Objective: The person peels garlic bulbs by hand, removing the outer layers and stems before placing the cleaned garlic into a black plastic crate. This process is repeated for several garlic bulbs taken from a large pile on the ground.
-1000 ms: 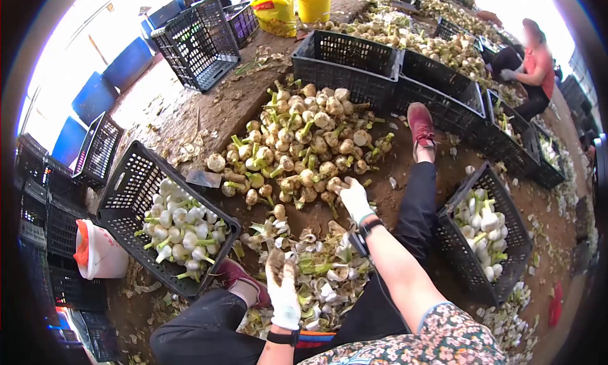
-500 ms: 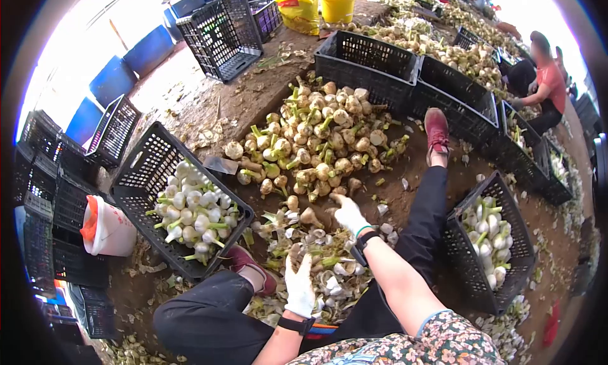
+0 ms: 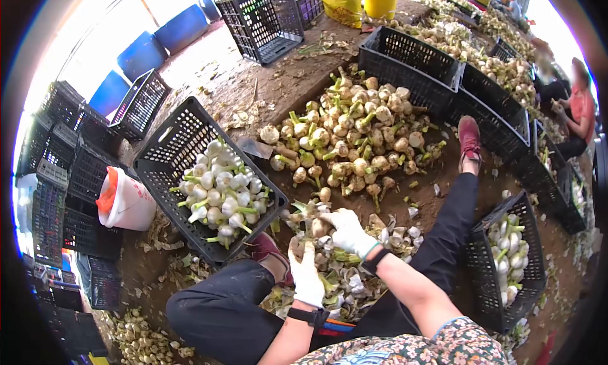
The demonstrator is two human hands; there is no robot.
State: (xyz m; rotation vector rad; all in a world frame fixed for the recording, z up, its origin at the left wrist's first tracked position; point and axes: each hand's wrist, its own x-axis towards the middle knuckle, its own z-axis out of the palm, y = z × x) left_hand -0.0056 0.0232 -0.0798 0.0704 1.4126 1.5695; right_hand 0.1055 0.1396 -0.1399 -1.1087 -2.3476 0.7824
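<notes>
My right hand [image 3: 347, 232] grips a garlic bulb [image 3: 318, 227], my left hand's [image 3: 306, 275] hold unclear — one crate [image 3: 166, 151] half full of cleaned bulbs [image 3: 221, 194], a big pile [image 3: 354, 137] remaining.

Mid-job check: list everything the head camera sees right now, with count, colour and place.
garlic pile: one, tan with green stalks, ground ahead
left crate: one, black, by the left knee, holds peeled garlic, white
right crate: one, black, by the right leg, also holds peeled garlic
empty crates: several, black, behind the pile
stacked crates: many, black, far left
jug: one, white with orange top, left of the left crate
barrels: several, blue, upper left
bucket: one, yellow, top
peels: heap, pale, between the legs
co-worker: one, red top, far right
shoes: two, maroon
left hand: white glove, over the peels
right hand: white glove, grip on a bulb
</notes>
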